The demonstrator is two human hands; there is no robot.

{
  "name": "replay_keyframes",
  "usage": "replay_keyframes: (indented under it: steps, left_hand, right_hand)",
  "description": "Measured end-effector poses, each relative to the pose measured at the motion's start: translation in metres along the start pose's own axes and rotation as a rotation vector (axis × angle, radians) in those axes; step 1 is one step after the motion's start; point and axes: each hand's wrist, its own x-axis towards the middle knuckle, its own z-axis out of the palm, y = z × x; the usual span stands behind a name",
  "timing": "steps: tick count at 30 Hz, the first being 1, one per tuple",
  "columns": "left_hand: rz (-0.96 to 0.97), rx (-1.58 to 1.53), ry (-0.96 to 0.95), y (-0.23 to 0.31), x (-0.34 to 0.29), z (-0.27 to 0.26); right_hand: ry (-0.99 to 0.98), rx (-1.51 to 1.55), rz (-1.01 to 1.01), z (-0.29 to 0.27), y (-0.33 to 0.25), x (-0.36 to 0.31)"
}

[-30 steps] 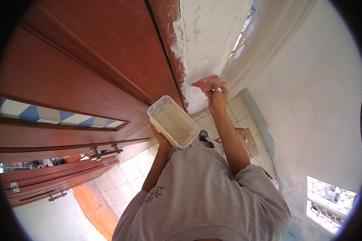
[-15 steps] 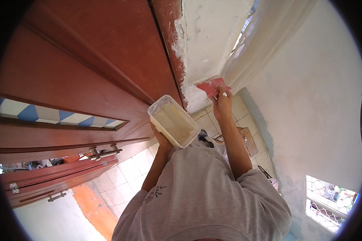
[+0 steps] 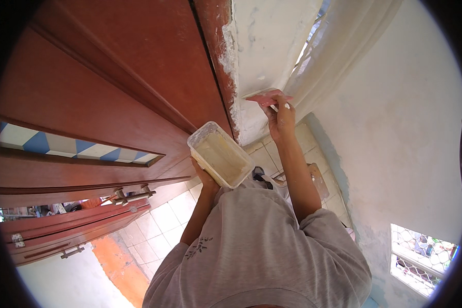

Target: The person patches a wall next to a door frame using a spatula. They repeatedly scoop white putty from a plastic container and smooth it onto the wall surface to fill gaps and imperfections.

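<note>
My left hand [image 3: 205,175] is wrapped round the near left side of a rectangular plastic tub [image 3: 220,156], held tilted in front of my body. Pale paste coats the inside of the tub. Out ahead to the right, my right hand [image 3: 282,120] grips a flat red putty scraper [image 3: 268,97] smeared with white. The scraper's far edge lies against or very close to the white wall section [image 3: 264,56]; whether it touches, I cannot tell. A white spot of paste shows on a finger of that hand.
A red wooden door [image 3: 138,66] rises close on the left, its metal handle [image 3: 133,195] lower down. Pale curtain cloth [image 3: 339,56] hangs at the right of the wall section. A small wooden stool [image 3: 318,182] stands on the tiles beneath my right arm. A grille window [image 3: 421,256] is at lower right.
My right hand has moved slightly up and away with the scraper, which is now tipped flatter and seen more edge-on. The tub in my left hand has barely shifted.
</note>
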Motion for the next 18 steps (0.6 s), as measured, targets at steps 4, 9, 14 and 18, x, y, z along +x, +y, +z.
replay_keyframes:
  steps: [4,9,14,18]
  left_hand:
    - [-0.002,0.003,-0.011,-0.001,-0.002,0.002]
    - [0.044,0.051,0.046,0.000,-0.005,0.009]
    - [0.019,-0.004,-0.001,0.002,-0.004,-0.001]
    - [0.026,-0.003,0.018,0.002,-0.003,-0.006]
  right_hand:
    - [0.161,0.044,0.030,-0.016,0.003,-0.004]
    - [0.155,-0.013,0.089,-0.076,0.042,-0.003]
    - [0.123,0.091,0.182,-0.104,0.089,-0.003]
    - [0.245,0.279,0.304,-0.088,0.101,-0.009]
